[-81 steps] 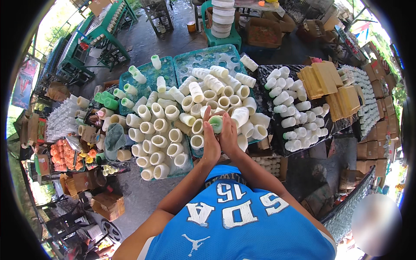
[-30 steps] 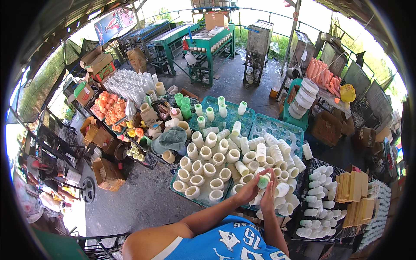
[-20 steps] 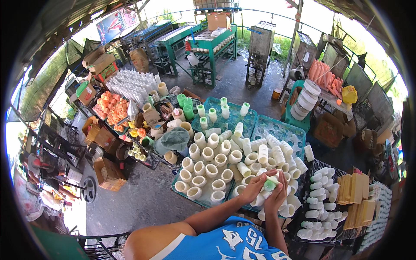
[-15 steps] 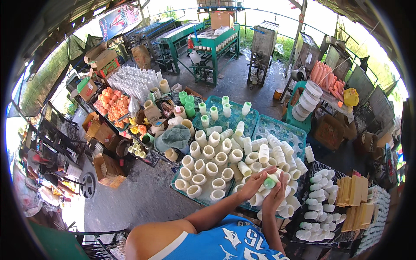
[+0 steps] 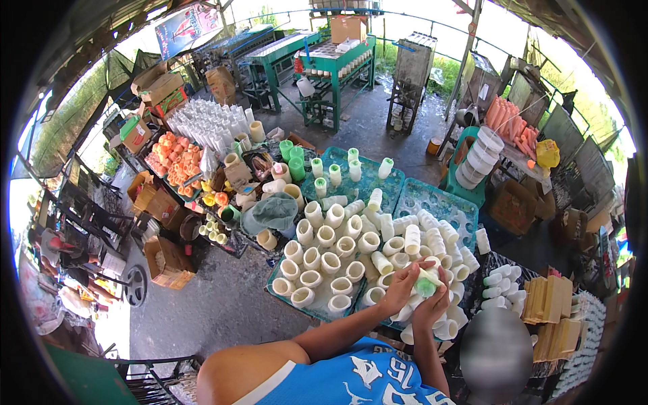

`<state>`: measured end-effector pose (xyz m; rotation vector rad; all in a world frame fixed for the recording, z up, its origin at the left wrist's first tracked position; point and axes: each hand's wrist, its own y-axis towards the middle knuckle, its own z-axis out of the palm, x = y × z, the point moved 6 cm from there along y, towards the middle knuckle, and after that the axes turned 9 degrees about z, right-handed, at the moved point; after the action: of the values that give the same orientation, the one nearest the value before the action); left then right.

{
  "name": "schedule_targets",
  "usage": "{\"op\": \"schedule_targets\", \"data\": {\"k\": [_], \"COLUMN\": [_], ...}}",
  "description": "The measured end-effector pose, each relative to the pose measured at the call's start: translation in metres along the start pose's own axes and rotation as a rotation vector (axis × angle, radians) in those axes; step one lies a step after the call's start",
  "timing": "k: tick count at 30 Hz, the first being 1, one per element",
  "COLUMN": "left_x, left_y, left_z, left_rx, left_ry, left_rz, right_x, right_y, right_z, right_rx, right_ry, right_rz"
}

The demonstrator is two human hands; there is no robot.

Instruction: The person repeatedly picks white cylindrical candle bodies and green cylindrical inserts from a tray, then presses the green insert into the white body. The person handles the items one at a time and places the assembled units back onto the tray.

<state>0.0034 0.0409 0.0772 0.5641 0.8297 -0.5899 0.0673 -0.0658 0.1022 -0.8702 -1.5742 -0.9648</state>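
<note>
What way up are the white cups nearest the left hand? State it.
Upright: the white cups in the teal tray show round open mouths, beside the left hand.

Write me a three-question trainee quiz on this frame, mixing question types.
1. True or false: both hands are on one small green-and-white cup.
2. Which colour are the crates under the white cups? A. red B. teal C. black
3. Fill in: the stack of white buckets stands on a green ____.

Key:
1. True: the left hand and right hand close round the green-and-white cup.
2. B: the white cups sit on teal crates.
3. Chair: the white buckets rest on a green chair.
</note>
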Motion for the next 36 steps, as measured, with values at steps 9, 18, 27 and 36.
{"op": "schedule_targets", "data": {"k": [9,18,27,36], "left_x": [0.01,0.047,0.059,-0.001], "left_y": [-0.007,-0.015,-0.016,-0.018], "left_z": [-0.009,-0.022,-0.024,0.026], "left_rx": [-0.183,-0.211,-0.345,0.112], "left_ry": [-0.155,-0.329,-0.308,-0.424], "left_rz": [-0.09,-0.158,-0.263,-0.297], "right_x": [0.007,0.009,-0.012,0.001], "right_y": [-0.009,-0.003,-0.003,0.025], "right_z": [0.003,-0.003,0.0,-0.016], "right_rx": [0.026,-0.05,-0.116,0.207], "right_ry": [-0.005,-0.136,-0.061,0.221], "right_rz": [0.047,-0.074,0.081,0.196]}}
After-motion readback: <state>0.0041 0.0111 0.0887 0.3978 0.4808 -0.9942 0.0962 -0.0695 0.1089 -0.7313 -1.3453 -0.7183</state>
